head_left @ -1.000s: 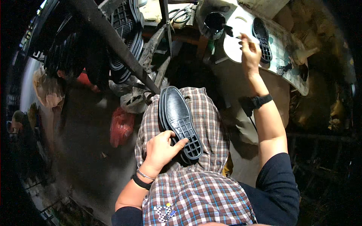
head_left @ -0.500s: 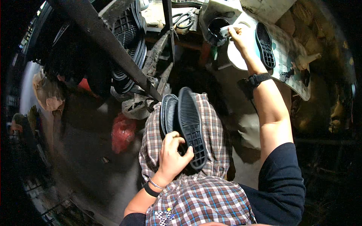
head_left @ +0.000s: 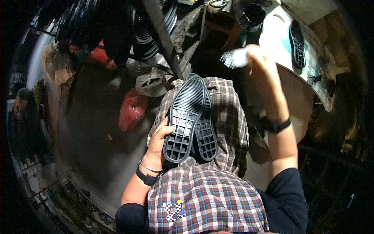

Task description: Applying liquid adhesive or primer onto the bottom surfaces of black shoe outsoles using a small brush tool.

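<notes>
My left hand (head_left: pixel 159 141) grips two black rubber shoe soles (head_left: pixel 188 117) by their heel ends, tread side up, over the checked cloth (head_left: pixel 230 113) on my lap. One sole overlaps the other. My right hand (head_left: pixel 260 64) is raised above the lap and holds a small pale brush-like tool (head_left: pixel 233 57), blurred by motion. Just beyond it stands a dark pot (head_left: pixel 254 15). A third black sole (head_left: pixel 298 43) lies on a white curved board (head_left: pixel 278 41) at the upper right.
Stacks of black soles (head_left: pixel 154 27) hang behind a dark slanted bar (head_left: pixel 161 39) at the top. A red bag (head_left: pixel 132 109) and crumpled cloth (head_left: pixel 150 84) lie on the dark floor at left. A round brown surface (head_left: pixel 298 97) sits under my right forearm.
My right hand has drawn back from the pot toward the lap with the tool. My left hand has brought a second sole up and fanned the pair.
</notes>
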Demonstrator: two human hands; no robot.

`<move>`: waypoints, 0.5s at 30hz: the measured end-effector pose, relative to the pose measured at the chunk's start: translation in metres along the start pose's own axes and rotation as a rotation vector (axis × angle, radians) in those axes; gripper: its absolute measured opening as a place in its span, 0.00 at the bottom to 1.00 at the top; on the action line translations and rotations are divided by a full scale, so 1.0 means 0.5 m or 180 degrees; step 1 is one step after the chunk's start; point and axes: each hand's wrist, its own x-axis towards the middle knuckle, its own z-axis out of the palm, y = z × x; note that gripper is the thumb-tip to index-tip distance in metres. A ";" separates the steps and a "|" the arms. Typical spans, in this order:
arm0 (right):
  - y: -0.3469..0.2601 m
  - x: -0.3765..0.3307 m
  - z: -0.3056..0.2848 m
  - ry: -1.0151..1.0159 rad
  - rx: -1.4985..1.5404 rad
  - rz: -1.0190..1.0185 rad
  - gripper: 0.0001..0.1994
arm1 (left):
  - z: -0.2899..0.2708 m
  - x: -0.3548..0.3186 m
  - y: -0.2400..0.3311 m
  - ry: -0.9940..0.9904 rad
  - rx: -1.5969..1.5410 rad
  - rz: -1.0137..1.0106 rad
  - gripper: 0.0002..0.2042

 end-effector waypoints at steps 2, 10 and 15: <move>0.036 -0.087 0.076 0.0102 0.0052 0.0176 0.15 | -0.025 -0.008 -0.005 -0.0024 -0.0015 -0.0119 0.24; 0.183 -0.134 0.182 0.0382 0.0139 0.0290 0.11 | -0.036 -0.037 -0.018 -0.0308 -0.0288 -0.0280 0.33; 0.200 -0.140 0.195 0.0318 0.0105 0.0206 0.11 | -0.047 -0.032 -0.031 -0.0374 -0.0254 -0.0145 0.35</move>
